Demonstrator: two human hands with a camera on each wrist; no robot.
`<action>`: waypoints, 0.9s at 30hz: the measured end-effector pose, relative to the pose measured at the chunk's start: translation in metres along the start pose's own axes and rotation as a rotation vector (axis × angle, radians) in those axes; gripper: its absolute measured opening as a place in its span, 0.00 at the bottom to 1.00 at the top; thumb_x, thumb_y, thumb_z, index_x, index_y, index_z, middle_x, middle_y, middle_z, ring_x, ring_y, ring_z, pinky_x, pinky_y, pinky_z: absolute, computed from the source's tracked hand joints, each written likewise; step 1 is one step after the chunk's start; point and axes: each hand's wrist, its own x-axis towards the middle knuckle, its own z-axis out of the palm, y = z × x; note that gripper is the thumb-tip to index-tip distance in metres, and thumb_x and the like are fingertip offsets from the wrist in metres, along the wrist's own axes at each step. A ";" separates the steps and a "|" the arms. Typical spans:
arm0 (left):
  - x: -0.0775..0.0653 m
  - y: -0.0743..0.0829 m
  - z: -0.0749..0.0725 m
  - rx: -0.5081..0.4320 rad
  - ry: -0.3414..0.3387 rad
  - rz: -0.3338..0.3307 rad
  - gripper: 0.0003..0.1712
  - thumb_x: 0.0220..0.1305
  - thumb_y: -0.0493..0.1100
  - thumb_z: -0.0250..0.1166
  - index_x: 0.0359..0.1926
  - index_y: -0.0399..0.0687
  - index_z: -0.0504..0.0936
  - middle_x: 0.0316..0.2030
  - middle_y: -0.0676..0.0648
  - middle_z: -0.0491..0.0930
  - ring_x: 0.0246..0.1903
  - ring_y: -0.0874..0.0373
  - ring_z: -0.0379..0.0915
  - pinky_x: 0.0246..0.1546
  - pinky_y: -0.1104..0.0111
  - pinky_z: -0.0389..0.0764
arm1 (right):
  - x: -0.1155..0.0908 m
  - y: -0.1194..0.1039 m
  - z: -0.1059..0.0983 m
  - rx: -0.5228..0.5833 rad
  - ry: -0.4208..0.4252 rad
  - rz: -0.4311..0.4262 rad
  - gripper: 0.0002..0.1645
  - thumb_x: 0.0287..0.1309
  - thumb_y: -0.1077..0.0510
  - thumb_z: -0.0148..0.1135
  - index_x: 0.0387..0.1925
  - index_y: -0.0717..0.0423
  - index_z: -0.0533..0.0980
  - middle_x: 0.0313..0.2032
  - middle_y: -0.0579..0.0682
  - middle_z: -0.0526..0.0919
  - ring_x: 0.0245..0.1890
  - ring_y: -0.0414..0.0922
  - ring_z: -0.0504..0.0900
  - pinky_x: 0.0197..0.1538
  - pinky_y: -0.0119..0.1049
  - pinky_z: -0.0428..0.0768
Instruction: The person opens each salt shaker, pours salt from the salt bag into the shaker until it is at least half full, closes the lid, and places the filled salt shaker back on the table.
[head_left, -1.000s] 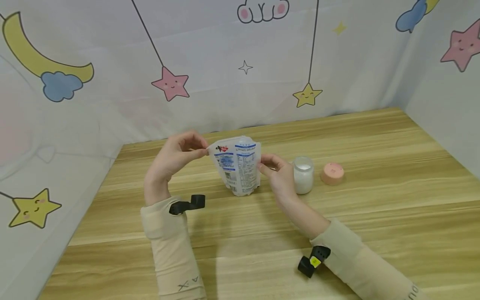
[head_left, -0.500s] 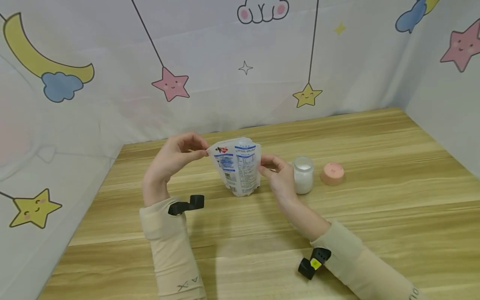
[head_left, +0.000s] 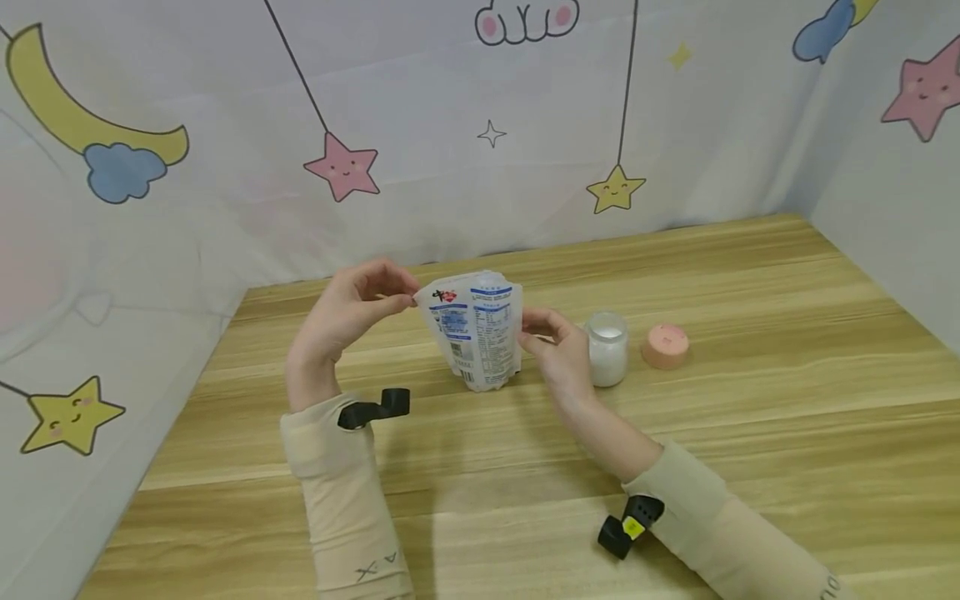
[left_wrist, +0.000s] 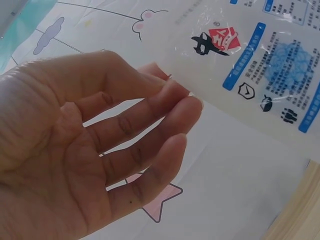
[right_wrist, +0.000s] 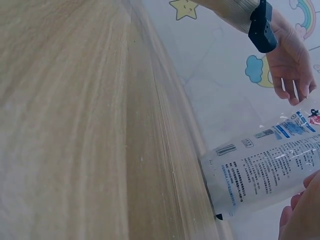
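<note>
While hands (head_left: 348,312) (head_left: 564,354) pinch it, pouch (head_left: 487,337) between, upright

A clear, uncovered jar (head_left: 607,350) stands upright on the wood-grain desk (head_left: 765,367), white contents visible inside, with a round pink cap (head_left: 665,347) lying just to its right. Behind hangs a white cloth backdrop (head_left: 442,212), printed with a yellow crescent moon (head_left: 67,108) over a blue cloud (head_left: 125,173) at left, then a smiling pink star (head_left: 342,169) and a smaller yellow star (head_left: 616,191), each dangling from a drawn line (a rainbow (right_wrist: 308,20) shows too, in the right wrist view).
</note>
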 end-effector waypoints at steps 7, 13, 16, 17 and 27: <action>0.000 0.002 0.000 -0.023 0.034 0.009 0.10 0.66 0.36 0.59 0.47 0.36 0.77 0.38 0.54 0.80 0.39 0.61 0.77 0.46 0.72 0.77 | 0.000 -0.003 -0.002 0.039 -0.027 -0.009 0.21 0.55 0.74 0.57 0.53 0.64 0.74 0.53 0.58 0.78 0.55 0.47 0.75 0.64 0.40 0.71; 0.000 0.004 0.002 -0.074 0.083 0.060 0.11 0.66 0.38 0.60 0.47 0.39 0.78 0.39 0.52 0.81 0.41 0.58 0.77 0.46 0.72 0.78 | -0.002 -0.005 -0.001 0.063 -0.053 -0.059 0.25 0.55 0.75 0.56 0.56 0.64 0.71 0.58 0.59 0.75 0.60 0.49 0.73 0.69 0.42 0.66; 0.000 0.006 0.003 -0.082 0.089 0.087 0.11 0.66 0.40 0.61 0.47 0.41 0.78 0.38 0.52 0.81 0.42 0.58 0.77 0.46 0.72 0.77 | -0.002 -0.006 -0.001 0.058 -0.074 -0.081 0.26 0.55 0.75 0.56 0.57 0.64 0.69 0.59 0.59 0.74 0.61 0.49 0.72 0.69 0.42 0.65; 0.000 0.006 0.003 -0.084 0.091 0.090 0.12 0.66 0.40 0.61 0.48 0.41 0.78 0.38 0.52 0.81 0.42 0.58 0.77 0.46 0.72 0.77 | -0.002 -0.007 -0.001 0.054 -0.081 -0.085 0.27 0.55 0.75 0.56 0.57 0.64 0.69 0.59 0.58 0.74 0.62 0.49 0.71 0.70 0.41 0.65; 0.001 0.008 0.006 -0.094 0.131 0.097 0.15 0.65 0.45 0.62 0.49 0.41 0.79 0.41 0.54 0.81 0.44 0.56 0.77 0.47 0.69 0.75 | -0.005 -0.012 -0.002 0.044 -0.137 -0.088 0.27 0.58 0.73 0.54 0.60 0.61 0.66 0.62 0.55 0.72 0.65 0.49 0.68 0.72 0.43 0.61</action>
